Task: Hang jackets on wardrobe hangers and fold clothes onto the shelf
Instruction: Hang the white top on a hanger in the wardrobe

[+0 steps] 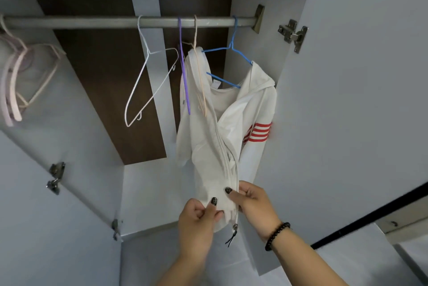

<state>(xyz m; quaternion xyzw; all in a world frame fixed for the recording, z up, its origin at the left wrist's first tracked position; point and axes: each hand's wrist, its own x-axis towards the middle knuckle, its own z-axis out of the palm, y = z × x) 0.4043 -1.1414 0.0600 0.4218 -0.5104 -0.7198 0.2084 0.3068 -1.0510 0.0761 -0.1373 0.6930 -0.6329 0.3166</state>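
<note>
A white jacket [245, 109] with red stripes on one sleeve hangs on a blue wire hanger [234, 54] from the grey wardrobe rail [92, 22]. Its front is open down to the hem. My left hand [196, 223] pinches the left bottom edge of the jacket. My right hand [252, 204] pinches the right bottom edge beside the zipper, whose black pull cord [232, 237] dangles below. A beaded bracelet sits on my right wrist.
On the rail also hang a bare white wire hanger [148, 84], a purple one [184, 70] and a beige one [199, 70]. Several pink hangers [16, 77] cluster at the far left. Both wardrobe doors stand open; the wardrobe floor [150, 193] lies below.
</note>
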